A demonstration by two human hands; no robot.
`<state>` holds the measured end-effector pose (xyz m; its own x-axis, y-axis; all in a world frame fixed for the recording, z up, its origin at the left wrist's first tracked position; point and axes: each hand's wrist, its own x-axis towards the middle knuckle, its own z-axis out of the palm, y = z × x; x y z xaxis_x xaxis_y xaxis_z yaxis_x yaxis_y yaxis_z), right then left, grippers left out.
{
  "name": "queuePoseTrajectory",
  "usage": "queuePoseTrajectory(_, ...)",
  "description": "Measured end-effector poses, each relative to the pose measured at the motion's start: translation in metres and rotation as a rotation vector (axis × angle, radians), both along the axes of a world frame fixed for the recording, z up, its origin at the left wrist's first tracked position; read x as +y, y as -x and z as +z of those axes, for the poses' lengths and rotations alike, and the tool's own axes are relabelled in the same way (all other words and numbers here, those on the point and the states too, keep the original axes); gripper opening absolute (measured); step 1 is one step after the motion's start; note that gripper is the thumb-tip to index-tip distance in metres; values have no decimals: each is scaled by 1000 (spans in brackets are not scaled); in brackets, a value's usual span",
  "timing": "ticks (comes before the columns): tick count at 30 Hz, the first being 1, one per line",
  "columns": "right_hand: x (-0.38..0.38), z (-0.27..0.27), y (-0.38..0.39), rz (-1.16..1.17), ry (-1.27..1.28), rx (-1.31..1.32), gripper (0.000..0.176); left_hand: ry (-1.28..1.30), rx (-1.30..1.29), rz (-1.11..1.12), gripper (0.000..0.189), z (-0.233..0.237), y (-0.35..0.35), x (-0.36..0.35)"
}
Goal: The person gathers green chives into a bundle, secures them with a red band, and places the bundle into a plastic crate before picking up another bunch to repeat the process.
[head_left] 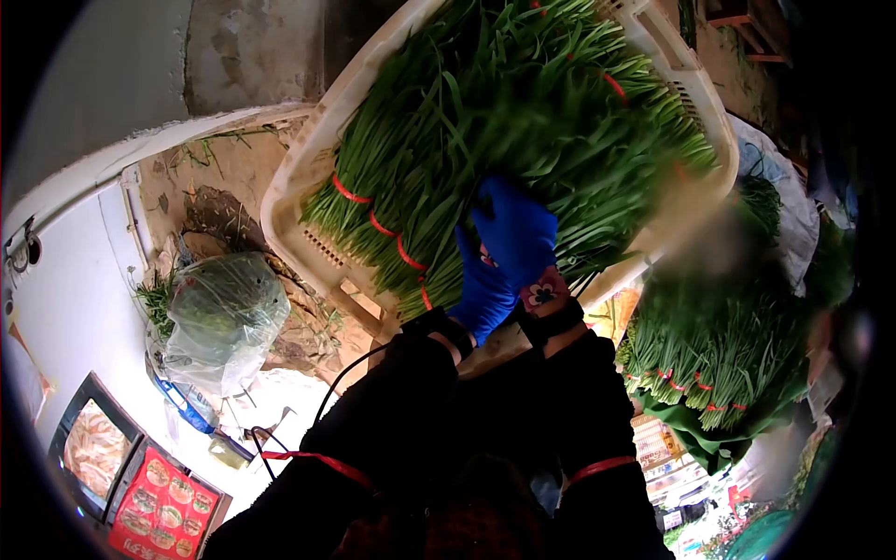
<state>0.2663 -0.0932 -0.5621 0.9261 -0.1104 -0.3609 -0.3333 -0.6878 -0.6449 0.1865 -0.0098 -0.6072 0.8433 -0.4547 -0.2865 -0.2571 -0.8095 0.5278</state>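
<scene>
"Where are your hands?"

"In the head view, my left hand (pixel 483 297) and my right hand (pixel 519 231), both in blue gloves, are close together over the near side of the crate (pixel 313 257). They overlap from here, the right one reaching farther in."

"Open or closed?"

"The fingers look partly bent, but I can't tell whether either hand grips anything. The gloves hide what lies between them."

"And the greens (pixel 420 149)?"

"Piled in the crate, just beyond my hands, long leaves spread across the middle. Red ties (pixel 352 191) hold bundles on the left, with the pale stalk ends towards the crate's side. More ties show up at the far right. Part of the right side is blurred."

"Anything around the crate?"

"On my left, a clear bag (pixel 229 322) with something green inside, and a red sign (pixel 161 509) lower down. On my right, another heap (pixel 723 341) of tied greens sits on a green cloth (pixel 702 439), apart from my hands."
</scene>
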Motion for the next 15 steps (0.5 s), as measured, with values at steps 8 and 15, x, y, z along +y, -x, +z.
queuePoseTrajectory(8, 3, 7, -3, 248, 317, -149, 21, 181, 482, 202, 64, -11, 0, 5)
queuePoseTrajectory(15, -16, 39, -7, -555, -424, -40, 15, -160, -177, -200, 76, -8, -5, 8)
